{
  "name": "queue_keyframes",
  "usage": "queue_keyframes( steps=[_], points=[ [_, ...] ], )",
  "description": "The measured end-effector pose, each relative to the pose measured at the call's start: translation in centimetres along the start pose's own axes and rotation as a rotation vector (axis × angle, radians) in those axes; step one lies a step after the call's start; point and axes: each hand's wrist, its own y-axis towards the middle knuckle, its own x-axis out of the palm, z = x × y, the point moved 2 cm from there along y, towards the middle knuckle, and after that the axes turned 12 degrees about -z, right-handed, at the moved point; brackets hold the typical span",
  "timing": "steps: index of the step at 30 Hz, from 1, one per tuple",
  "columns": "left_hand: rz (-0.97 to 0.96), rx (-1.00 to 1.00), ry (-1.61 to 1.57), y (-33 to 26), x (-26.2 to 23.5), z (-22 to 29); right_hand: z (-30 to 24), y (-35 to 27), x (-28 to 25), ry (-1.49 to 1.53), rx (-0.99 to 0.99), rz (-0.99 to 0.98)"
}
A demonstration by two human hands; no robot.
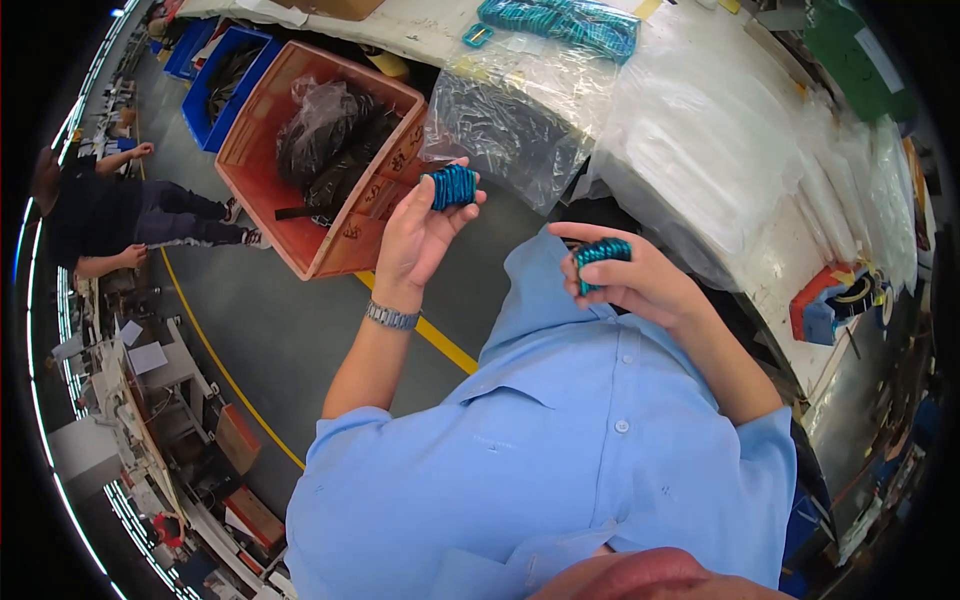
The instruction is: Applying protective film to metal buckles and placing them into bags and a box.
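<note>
In my left hand [425,235], a stack of blue-teal buckles [453,187] is held between thumb and fingers, with the palm turned up. My right hand [645,280] grips a second stack of teal buckles [603,255], its thumb across the front and the index finger stretched along the far side. The two hands are apart, above my lap. On the white table [690,90] ahead, long rows of similar teal buckles [570,25] lie in clear plastic. A single rectangular teal buckle [478,36] lies beside them.
A clear plastic bag [520,120] hangs over the table's edge. Plastic sheeting [690,170] covers the right part, near tape rolls [858,295]. At left stand an orange bin [345,250] with dark bagged items and a blue bin [200,120]. Another person [110,205] walks beyond.
</note>
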Motion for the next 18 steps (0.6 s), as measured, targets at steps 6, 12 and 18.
queue_keyframes(
  steps=[6,12,18],
  points=[
    [0.180,0.133,0.124,-1.4,-3.1,-0.9,4.8,11.9,-2.4,0.622,-0.134,-0.034],
    [0.112,0.159,0.070,-0.1,-3.0,-2.2,4.4,12.9,-2.7,0.848,-0.316,0.022],
    [0.061,0.121,0.169,0.9,-0.7,-2.4,1.4,10.1,1.4,0.842,-0.291,-0.054]
  ],
)
